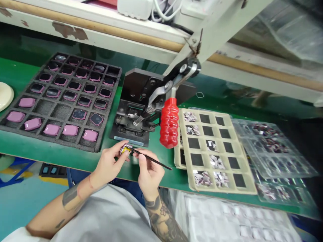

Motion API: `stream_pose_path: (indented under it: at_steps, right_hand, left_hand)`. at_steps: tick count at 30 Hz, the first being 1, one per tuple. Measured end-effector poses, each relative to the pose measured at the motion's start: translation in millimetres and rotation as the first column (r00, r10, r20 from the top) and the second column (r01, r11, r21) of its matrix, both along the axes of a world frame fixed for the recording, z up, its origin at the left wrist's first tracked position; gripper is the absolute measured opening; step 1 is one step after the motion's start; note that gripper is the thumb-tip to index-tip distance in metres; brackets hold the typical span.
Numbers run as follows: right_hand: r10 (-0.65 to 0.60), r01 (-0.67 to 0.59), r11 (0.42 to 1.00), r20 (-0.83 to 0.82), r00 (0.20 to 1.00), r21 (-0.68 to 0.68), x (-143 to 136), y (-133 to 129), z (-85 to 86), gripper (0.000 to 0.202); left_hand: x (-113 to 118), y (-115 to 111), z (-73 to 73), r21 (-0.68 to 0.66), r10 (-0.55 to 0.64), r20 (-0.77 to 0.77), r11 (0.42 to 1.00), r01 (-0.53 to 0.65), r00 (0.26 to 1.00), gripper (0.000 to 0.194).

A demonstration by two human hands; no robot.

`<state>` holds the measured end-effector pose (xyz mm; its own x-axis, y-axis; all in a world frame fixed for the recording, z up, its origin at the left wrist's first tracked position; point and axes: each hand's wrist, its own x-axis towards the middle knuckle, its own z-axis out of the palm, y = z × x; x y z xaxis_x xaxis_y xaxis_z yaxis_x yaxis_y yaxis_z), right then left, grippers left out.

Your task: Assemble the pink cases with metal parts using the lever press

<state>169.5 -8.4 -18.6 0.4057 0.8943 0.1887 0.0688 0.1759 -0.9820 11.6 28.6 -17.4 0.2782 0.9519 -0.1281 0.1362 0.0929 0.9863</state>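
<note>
Between the thumb and fingers of my left hand (109, 164) is a small pink watch case (125, 149), its inside turned up and showing something yellow. My right hand (149, 169) grips thin black tweezers (153, 160) like a pen. Their tip reaches to the watch case, and whether it touches the inside I cannot tell. Just beyond my hands stands a black toggle press (136, 121) with a red ribbed handle (169, 124). On the left, a dark grey foam tray (62, 111) holds pink watch cases, some with dark screens up, others pink side up.
A cream compartment tray (190, 183) with small silvery parts lies right of the press. Farther right, clear plastic trays (271, 174) overlap. A shelf edge (141, 40) and slanted post (217, 30) stand above the bench. White trays (202, 215) sit below the bench's front edge.
</note>
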Motion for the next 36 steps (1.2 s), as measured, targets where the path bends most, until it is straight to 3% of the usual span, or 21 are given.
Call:
stream_pose_path:
  at_steps: [8, 12, 15, 18, 22, 26, 32, 36]
  right_hand:
    - [0.053, -0.062, 0.996, -0.136, 0.989, -0.062, 9, 0, -5.0, 0.013]
    - [0.214, -0.205, 0.977, -0.268, 0.939, 0.061, 14, 1, -7.8, 0.013]
    - [0.075, -0.049, 0.993, -0.259, 0.963, 0.105, 11, 1, -9.3, 0.012]
    - [-0.093, 0.101, 0.994, -0.182, 0.979, 0.038, 6, 1, -12.8, 0.015]
    - [-0.054, 0.047, 0.998, -0.143, 0.988, -0.050, 8, -2, -17.0, 0.018]
    - [-0.022, 0.013, 0.999, -0.178, 0.984, -0.051, 10, -3, -17.6, 0.016]
    - [0.135, -0.125, 0.991, -0.259, 0.956, 0.053, 7, -6, -11.3, 0.010]
    - [0.396, -0.373, 0.918, -0.273, 0.877, 0.135, 44, -11, 20.2, 0.011]
  left_hand:
    - [-3, 0, 0.2, 0.034, -0.046, -0.001, 0.998, 0.046, 0.999, 0.044]
    - [-1, -1, -2.3, -0.010, -0.003, 0.045, 1.000, 0.003, 0.999, 0.043]
    - [1, -1, -3.8, -0.065, 0.083, 0.130, 0.995, -0.075, 0.988, 0.046]
    - [2, 0, -1.8, -0.095, 0.113, 0.225, 0.991, -0.094, 0.968, 0.047]
    - [1, 2, 2.2, -0.114, 0.127, 0.292, 0.989, -0.098, 0.948, 0.046]
    - [0, 3, 4.7, -0.156, 0.142, 0.327, 0.983, -0.095, 0.934, 0.048]
    - [-3, 15, 11.9, -0.265, 0.209, 0.427, 0.959, -0.099, 0.880, 0.060]
    - [-5, 17, 10.9, -0.322, 0.243, 0.371, 0.939, -0.122, 0.896, 0.056]
